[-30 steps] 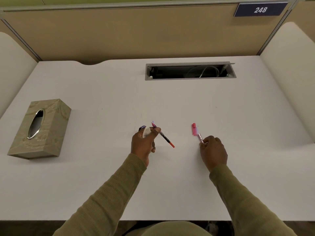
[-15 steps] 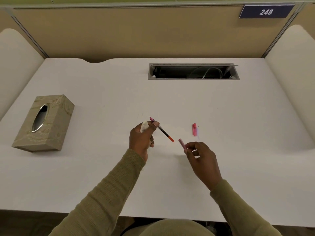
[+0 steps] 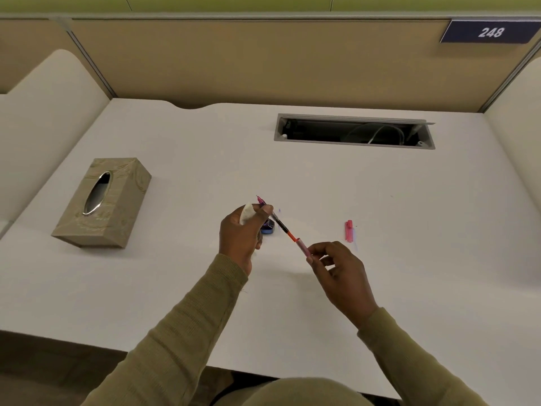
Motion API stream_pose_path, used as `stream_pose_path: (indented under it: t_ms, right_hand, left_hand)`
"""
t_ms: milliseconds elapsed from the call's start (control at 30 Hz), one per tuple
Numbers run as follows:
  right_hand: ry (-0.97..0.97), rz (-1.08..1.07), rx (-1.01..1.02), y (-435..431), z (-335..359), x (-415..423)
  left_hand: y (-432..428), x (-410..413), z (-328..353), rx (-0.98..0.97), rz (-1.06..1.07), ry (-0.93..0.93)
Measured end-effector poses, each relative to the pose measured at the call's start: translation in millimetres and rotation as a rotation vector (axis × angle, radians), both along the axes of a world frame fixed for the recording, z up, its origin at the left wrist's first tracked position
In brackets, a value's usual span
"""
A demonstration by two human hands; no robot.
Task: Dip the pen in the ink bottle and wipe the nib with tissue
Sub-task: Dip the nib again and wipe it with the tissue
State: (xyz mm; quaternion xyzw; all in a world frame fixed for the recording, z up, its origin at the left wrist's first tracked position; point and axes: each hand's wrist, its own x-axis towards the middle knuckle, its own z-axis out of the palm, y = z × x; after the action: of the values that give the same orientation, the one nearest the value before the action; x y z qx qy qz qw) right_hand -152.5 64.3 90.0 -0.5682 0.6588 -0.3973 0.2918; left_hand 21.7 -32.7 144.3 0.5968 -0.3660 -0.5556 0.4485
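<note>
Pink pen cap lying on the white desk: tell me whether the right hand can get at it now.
Probably yes. The pink pen cap lies just beyond the right hand with bare white desk between, but its fingers pinch the pink pen barrel.

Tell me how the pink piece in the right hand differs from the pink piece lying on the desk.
The held pink piece is pinched by the right hand; the loose pink piece lies untouched on the desk. The held pink piece slants toward the orange end of the pen; the loose pink piece lies apart from it. Both are slim and pink.
</note>
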Motion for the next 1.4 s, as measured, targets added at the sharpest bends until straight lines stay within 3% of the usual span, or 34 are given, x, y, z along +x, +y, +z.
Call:
stream_pose_path:
  t_ms: [433,733,1267,1400]
  right_hand:
    - [0.005,0.090,0.000,-13.1,3.1,9.4]
    - [-0.064,0.123,0.049,-20.5,9.8,17.4]
    - [-0.107,0.015,0.138,-14.8,22.6,25.8]
    - [-0.215,0.042,0.152,-12.6,27.5,23.4]
  left_hand:
    - [1.4,11.1,4.5,-0.015,0.042,-0.036]
    - [14.0,7.7,-1.7,-0.012,-0.054,-0.068]
    - [22.8,0.6,-4.6,-0.028,-0.052,-0.072]
    - [24.9,1.5,-3.8,-0.032,-0.054,-0.001]
